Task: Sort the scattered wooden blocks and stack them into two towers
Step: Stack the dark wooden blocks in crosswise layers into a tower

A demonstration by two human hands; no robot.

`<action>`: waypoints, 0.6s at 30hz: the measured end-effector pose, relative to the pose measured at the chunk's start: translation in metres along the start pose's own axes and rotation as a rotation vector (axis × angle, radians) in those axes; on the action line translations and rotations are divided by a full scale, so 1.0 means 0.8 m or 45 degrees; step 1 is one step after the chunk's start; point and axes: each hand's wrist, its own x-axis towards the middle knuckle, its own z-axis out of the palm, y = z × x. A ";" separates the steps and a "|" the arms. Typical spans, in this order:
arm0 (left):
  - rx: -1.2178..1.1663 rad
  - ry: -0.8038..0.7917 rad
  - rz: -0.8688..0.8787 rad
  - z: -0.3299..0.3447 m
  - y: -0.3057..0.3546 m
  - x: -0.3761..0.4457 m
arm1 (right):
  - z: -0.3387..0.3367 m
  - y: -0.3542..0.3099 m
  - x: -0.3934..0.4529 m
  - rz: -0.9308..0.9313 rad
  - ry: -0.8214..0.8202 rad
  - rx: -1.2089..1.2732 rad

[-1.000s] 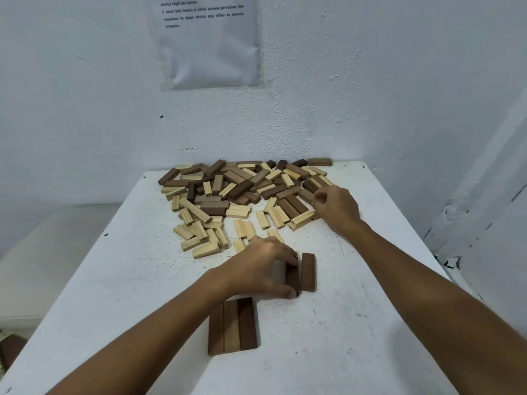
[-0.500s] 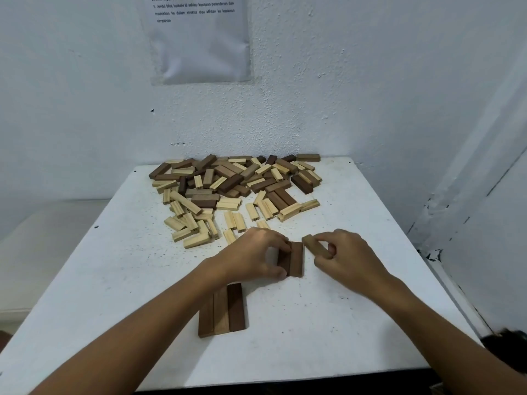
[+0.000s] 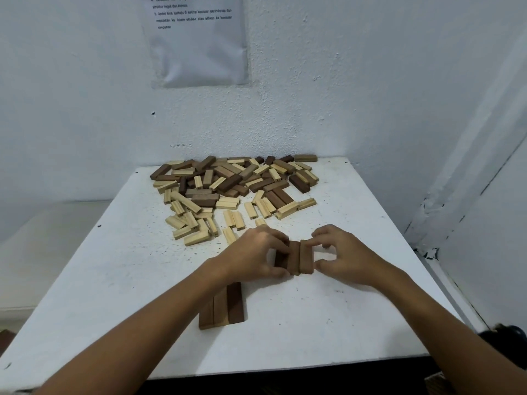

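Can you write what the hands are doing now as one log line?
left hand: grips dark row | right hand: pinches its outer block | finished row: nearer | pile: unsorted

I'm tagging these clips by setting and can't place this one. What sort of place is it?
Probably a plain indoor room set up for a task, not a home living space: a bare white table pushed into a corner of rough white walls, a printed instruction sheet taped up, and a heap of wooden blocks.

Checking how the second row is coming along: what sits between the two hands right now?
In the head view, a row of dark blocks lies side by side between the left hand and right hand, both pinching it.
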 end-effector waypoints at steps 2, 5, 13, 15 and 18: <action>-0.002 0.009 -0.005 0.005 0.001 0.002 | -0.003 0.005 0.006 0.015 -0.066 -0.020; -0.032 0.041 -0.029 0.009 -0.001 0.003 | 0.000 0.011 0.011 0.003 -0.093 0.058; -0.047 0.057 -0.020 0.010 0.001 0.003 | 0.006 0.020 0.014 0.012 -0.061 0.159; -0.074 0.102 -0.008 0.010 0.007 0.002 | 0.005 0.020 0.014 0.011 -0.047 0.143; -0.137 0.173 -0.050 0.012 0.017 0.001 | 0.003 0.016 0.013 0.004 -0.017 0.055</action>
